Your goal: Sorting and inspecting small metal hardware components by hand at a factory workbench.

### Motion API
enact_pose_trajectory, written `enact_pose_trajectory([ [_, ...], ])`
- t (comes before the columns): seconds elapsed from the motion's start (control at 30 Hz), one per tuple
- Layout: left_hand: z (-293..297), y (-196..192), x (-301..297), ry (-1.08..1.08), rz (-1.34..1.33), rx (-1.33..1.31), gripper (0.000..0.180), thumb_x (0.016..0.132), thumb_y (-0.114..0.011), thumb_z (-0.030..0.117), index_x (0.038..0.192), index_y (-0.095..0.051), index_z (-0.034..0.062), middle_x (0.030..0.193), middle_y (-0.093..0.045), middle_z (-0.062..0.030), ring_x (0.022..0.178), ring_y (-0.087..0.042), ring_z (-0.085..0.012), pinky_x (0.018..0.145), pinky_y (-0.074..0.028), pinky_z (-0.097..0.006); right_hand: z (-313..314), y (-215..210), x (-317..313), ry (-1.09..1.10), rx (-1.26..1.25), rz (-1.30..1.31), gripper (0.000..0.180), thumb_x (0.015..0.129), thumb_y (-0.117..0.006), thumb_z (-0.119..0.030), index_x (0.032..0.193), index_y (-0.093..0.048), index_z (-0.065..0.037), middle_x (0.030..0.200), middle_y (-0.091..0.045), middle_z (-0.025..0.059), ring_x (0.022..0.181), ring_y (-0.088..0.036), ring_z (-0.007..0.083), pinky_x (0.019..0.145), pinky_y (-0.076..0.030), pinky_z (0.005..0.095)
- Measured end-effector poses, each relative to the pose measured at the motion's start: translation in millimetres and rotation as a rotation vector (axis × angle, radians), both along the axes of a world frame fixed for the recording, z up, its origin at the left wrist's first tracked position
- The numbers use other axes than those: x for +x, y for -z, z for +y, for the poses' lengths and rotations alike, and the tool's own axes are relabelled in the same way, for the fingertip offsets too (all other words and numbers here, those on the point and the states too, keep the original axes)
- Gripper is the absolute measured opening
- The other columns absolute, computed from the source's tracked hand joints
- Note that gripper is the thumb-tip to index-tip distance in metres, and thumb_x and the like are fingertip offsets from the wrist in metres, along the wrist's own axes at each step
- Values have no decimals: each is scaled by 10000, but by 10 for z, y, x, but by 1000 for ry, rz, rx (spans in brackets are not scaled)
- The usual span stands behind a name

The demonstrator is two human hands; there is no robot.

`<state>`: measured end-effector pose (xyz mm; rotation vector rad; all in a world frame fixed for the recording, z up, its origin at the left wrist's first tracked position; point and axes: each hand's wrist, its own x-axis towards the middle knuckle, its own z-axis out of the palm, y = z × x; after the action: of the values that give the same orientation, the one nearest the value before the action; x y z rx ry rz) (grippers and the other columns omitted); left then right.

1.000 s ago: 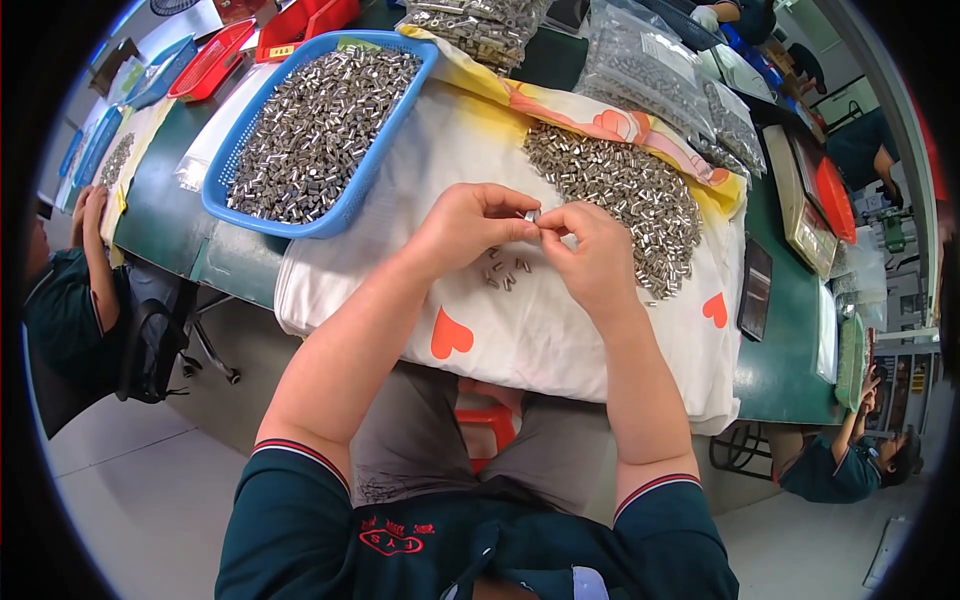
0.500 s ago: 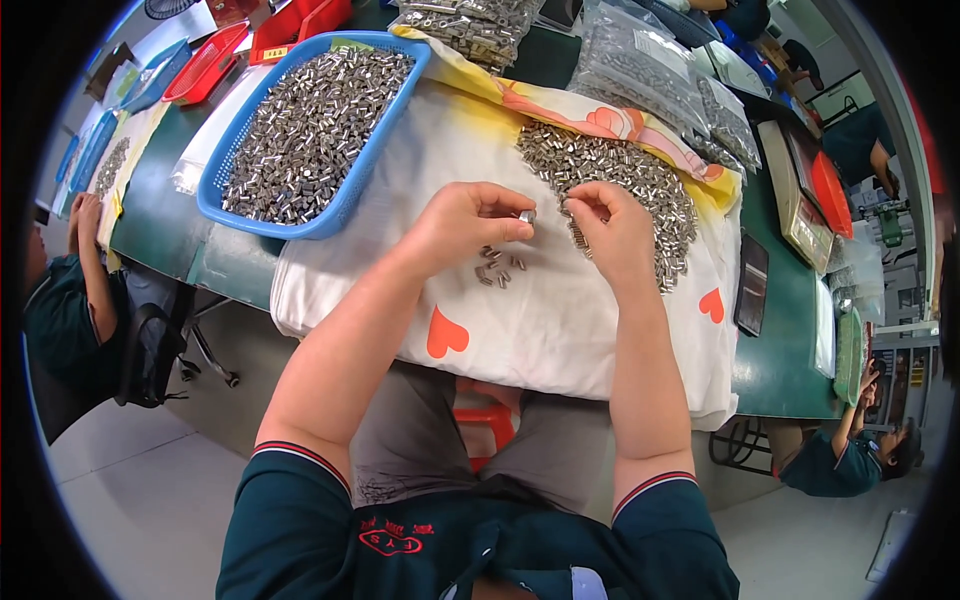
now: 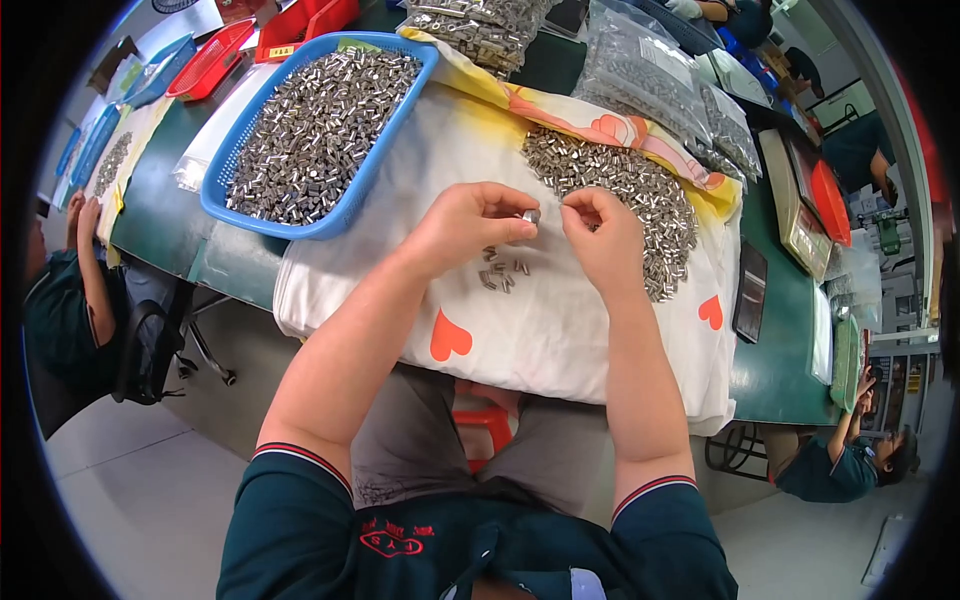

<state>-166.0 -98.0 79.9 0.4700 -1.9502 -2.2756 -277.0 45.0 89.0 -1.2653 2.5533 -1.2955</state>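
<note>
Over a white cloth (image 3: 560, 340) with red hearts, my left hand (image 3: 470, 230) pinches a short shiny metal cylinder (image 3: 531, 215) between thumb and fingertips. My right hand (image 3: 607, 240) is closed in a pinch just to its right, a small gap away. Whatever its fingertips hold is hidden or too small to name. Behind and right of that hand spreads a large pile of small metal cylinders (image 3: 665, 215). A few loose metal cylinders (image 3: 500, 270) lie on the cloth below my left hand.
A blue basket (image 3: 345, 215) full of metal cylinders stands at left. Bagged metal parts (image 3: 640, 75) lie at the back. A dark phone (image 3: 750, 290) rests on the green table (image 3: 775, 385) at right. Co-workers sit at left (image 3: 75, 310) and right (image 3: 845, 465).
My right hand has shifted slightly left, closer to my left hand. The left hand still pinches its cylinder. The whole view has moved a little.
</note>
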Motion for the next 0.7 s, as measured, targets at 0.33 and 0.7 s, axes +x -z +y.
enact_pose_trajectory([
  [0.33,-12,42,-4,28,64,128,257,776,-622,40,1020,-576,-30,865,-632,-70,762,-591,-96,675,-476,-210,47,-146,122,-188,-39,-398,85,735,-610,-37,817,-609,-14,748,-604,-1,687,-527,63,653,-435,209],
  [0.7,-23,27,10,-5,21,38,280,775,-625,49,1035,-570,-38,872,-630,-69,776,-591,-96,680,-477,-214,-29,-52,194,-177,-109,-193,96,715,-608,-28,810,-614,-14,734,-606,40,665,-557,100,616,-447,226],
])
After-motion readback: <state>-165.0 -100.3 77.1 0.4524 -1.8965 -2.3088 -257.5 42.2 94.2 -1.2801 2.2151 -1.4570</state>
